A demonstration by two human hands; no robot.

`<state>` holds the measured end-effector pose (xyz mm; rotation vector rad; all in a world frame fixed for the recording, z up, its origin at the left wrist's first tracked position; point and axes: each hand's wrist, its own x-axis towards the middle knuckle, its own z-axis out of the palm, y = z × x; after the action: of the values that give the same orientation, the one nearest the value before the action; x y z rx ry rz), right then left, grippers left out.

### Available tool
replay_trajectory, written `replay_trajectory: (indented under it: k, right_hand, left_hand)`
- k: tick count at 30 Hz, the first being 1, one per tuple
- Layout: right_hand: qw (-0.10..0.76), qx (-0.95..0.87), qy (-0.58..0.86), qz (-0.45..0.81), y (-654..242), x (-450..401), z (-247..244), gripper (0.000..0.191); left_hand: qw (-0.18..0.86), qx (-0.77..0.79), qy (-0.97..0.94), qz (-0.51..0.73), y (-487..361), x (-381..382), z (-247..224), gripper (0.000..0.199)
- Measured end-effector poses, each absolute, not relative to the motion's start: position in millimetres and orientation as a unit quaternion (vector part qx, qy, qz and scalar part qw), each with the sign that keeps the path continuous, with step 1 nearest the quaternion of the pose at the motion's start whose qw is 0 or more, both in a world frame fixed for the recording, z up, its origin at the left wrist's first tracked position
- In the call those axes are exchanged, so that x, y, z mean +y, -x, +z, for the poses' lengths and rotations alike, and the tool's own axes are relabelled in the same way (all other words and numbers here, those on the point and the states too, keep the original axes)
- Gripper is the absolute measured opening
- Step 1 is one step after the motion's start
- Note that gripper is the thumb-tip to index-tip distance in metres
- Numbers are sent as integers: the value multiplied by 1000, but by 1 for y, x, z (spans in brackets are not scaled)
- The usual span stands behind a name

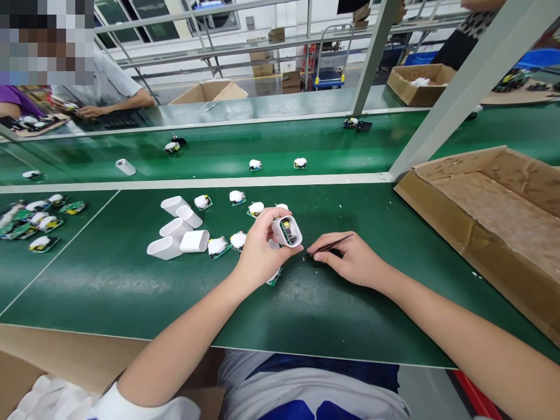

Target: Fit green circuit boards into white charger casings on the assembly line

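My left hand (258,245) grips a white plastic housing (297,233), its open end facing me, with a circuit board (287,230) visible inside. Just to the right, my right hand (352,259) is closed on dark tweezers (336,242) near the housing's opening, apart from it. Left of my hands lie several empty-looking white housings (164,248) in a small cluster. Around them sit small circuit boards (217,247) topped with white pads, some partly hidden behind my left hand.
A cardboard box (476,227) stands at the right. More circuit boards (41,224) are piled at the left. Beyond a pale rail, a green conveyor belt (210,157) carries scattered boards and one housing (126,167). A co-worker (100,87) sits across. White parts (48,399) fill a box at lower left.
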<state>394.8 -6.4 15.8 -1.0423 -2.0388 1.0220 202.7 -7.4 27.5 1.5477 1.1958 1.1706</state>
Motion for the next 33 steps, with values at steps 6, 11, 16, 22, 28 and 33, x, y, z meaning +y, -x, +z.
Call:
replay_trajectory:
  k: [6, 11, 16, 22, 28, 33]
  right_hand:
    - [313, -762, 418, 383, -394, -5, 13, 15]
    - [317, -753, 417, 399, -393, -6, 13, 16]
    - [333, -740, 415, 412, -392, -7, 12, 16]
    - [337, -720, 431, 427, -394, -6, 12, 13]
    - [325, -717, 439, 432, -394, -5, 14, 13]
    - [341, -707, 439, 438, -395, -5, 14, 15]
  left_hand:
    - [426, 479, -616, 457, -205, -8, 29, 44]
    - [435, 477, -615, 452, -205, -9, 29, 46]
    - [422, 500, -611, 446, -205, -9, 32, 41]
    - [425, 499, -611, 443, -205, -11, 32, 39]
    - [423, 495, -616, 444, -205, -11, 32, 38]
    - [435, 491, -613, 440, -205, -11, 32, 39]
